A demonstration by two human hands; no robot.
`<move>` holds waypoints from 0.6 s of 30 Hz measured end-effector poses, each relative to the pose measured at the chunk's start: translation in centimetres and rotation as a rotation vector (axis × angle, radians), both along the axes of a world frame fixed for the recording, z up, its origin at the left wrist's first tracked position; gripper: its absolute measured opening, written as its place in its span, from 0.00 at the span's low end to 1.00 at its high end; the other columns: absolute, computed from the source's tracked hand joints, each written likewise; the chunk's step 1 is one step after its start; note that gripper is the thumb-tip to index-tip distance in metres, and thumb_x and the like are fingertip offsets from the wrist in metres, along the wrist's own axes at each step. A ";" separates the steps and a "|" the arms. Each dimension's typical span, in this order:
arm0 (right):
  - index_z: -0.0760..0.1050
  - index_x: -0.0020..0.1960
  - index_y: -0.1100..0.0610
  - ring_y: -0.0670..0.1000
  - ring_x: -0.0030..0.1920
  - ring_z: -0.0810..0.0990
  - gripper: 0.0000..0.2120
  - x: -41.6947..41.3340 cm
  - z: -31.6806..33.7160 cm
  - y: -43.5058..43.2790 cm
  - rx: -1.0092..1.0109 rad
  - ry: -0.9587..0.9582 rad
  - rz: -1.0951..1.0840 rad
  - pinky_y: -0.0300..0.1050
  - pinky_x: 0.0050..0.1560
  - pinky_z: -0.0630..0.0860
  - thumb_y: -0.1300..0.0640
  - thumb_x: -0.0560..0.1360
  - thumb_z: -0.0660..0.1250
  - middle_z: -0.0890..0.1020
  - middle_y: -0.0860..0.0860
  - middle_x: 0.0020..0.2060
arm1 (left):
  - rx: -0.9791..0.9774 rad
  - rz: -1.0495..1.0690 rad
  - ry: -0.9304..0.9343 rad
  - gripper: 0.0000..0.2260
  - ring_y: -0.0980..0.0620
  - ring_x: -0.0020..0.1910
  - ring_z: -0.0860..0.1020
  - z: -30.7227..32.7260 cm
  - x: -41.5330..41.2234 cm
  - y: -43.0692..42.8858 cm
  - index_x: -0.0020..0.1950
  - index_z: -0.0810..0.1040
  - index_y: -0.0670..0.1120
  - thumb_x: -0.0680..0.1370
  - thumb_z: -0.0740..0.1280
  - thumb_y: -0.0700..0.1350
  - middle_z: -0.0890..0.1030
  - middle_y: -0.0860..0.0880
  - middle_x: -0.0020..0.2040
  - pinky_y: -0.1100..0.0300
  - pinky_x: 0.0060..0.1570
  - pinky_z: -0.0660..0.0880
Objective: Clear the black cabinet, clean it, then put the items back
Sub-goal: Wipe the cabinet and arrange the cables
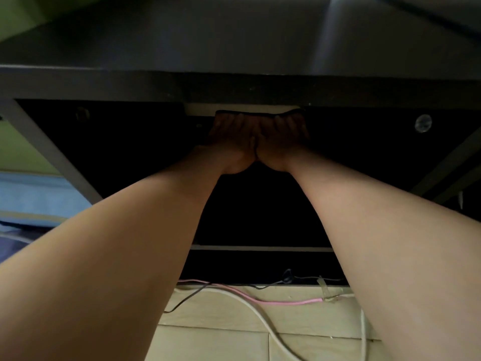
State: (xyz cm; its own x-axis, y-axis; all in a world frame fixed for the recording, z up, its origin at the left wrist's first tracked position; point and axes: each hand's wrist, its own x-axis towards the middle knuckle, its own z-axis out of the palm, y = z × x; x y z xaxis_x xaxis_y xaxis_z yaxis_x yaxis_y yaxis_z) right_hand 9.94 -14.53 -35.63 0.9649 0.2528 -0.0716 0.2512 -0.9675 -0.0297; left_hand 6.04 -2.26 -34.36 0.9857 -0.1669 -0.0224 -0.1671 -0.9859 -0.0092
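The black cabinet fills the view, and its open compartment is dark inside. Both my arms reach deep into it. My left hand and my right hand lie side by side, thumbs touching, fingers straight. They press on a dark flat thing, possibly a cloth, at the back of the compartment. Only its top edge shows above my fingertips, against a pale strip. What else the compartment holds is lost in shadow.
A pink cable, a white cable and a thin black cable trail over the pale wooden floor in front of the cabinet. A round clear bumper sits on the right inner panel. A blue surface lies at the left.
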 end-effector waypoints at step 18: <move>0.50 0.82 0.47 0.57 0.81 0.46 0.27 -4.7 1.6 -0.1 0.049 0.022 -0.007 0.56 0.79 0.37 0.42 0.84 0.42 0.52 0.54 0.81 | -0.017 0.012 0.030 0.25 0.45 0.80 0.51 -0.1 -2.4 0.5 0.82 0.50 0.47 0.85 0.45 0.53 0.53 0.44 0.81 0.50 0.78 0.43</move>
